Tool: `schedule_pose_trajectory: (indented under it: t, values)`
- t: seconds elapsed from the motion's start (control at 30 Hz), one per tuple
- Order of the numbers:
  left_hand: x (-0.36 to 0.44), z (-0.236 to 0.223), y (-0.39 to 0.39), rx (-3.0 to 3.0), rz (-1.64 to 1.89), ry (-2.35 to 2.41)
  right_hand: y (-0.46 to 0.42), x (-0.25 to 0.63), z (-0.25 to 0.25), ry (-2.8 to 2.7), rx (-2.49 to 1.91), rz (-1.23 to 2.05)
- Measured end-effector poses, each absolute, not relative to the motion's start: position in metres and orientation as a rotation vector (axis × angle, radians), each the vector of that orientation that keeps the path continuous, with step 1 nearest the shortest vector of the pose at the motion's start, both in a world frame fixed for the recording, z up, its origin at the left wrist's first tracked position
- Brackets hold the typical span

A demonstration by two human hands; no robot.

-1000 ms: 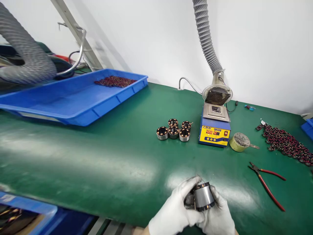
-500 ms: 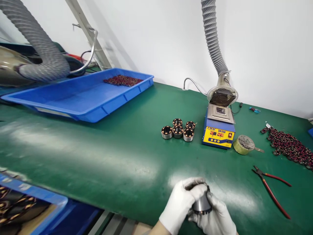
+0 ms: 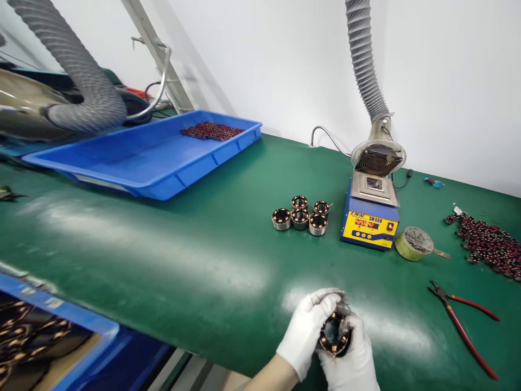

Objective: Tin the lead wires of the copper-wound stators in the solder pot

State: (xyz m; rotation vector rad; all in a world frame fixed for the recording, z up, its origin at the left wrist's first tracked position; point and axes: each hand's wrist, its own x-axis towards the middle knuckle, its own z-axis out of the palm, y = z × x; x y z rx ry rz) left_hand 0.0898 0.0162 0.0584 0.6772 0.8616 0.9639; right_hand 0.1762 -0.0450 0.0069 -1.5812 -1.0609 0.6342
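Note:
A ring-shaped motor stator [image 3: 334, 338] with copper windings is held above the near part of the green table, its open end tilted up toward me. My left hand [image 3: 311, 323], in a white glove, grips its upper left side. My right hand [image 3: 352, 353], also gloved, wraps its right side and underside, the thumb at the rim. Fingers hide part of its outer wall. Farther off, several similar stators [image 3: 300, 218] stand grouped on the table, to the left of a blue and yellow solder pot [image 3: 369, 222].
Right of the pot are a round tub [image 3: 411, 248] with a metal scraper, red-handled cutters [image 3: 459, 320] and a pile of small wound parts [image 3: 490, 244]. A large blue tray [image 3: 163, 187] lies at left. Below the table edge, a blue bin [image 3: 97, 320] holds stators. An extraction hose [image 3: 366, 60] hangs over the pot.
Both hands have turned the stator, so its wound open end now faces me instead of its metal side wall. The view has shifted slightly left.

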Motion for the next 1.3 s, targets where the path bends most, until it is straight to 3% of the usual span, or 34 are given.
schedule_pose_trajectory:
  t: [0.13,0.33,0.53,0.73,1.13,1.3]
  values:
    - [0.068,0.068,0.024,0.553,1.222,0.898,-0.044,0.170,0.014,-0.954,-1.537,0.547]
    - [0.063,0.086,0.033,1.167,0.650,1.040,-0.044,0.172,0.013,-1.042,-1.567,0.508]
    - [0.059,0.092,0.044,0.965,0.924,1.097,-0.044,0.173,0.017,-1.072,-1.563,0.513]
    - [0.064,0.088,0.032,1.026,0.711,1.118,-0.046,0.177,0.011,-1.167,-1.607,0.478]
    - [0.074,0.080,0.015,0.957,0.938,1.244,-0.042,0.187,0.010,-1.562,-1.530,0.154]
    - [0.087,0.086,0.020,1.052,0.817,1.239,-0.044,0.186,0.010,-1.546,-1.563,0.147]
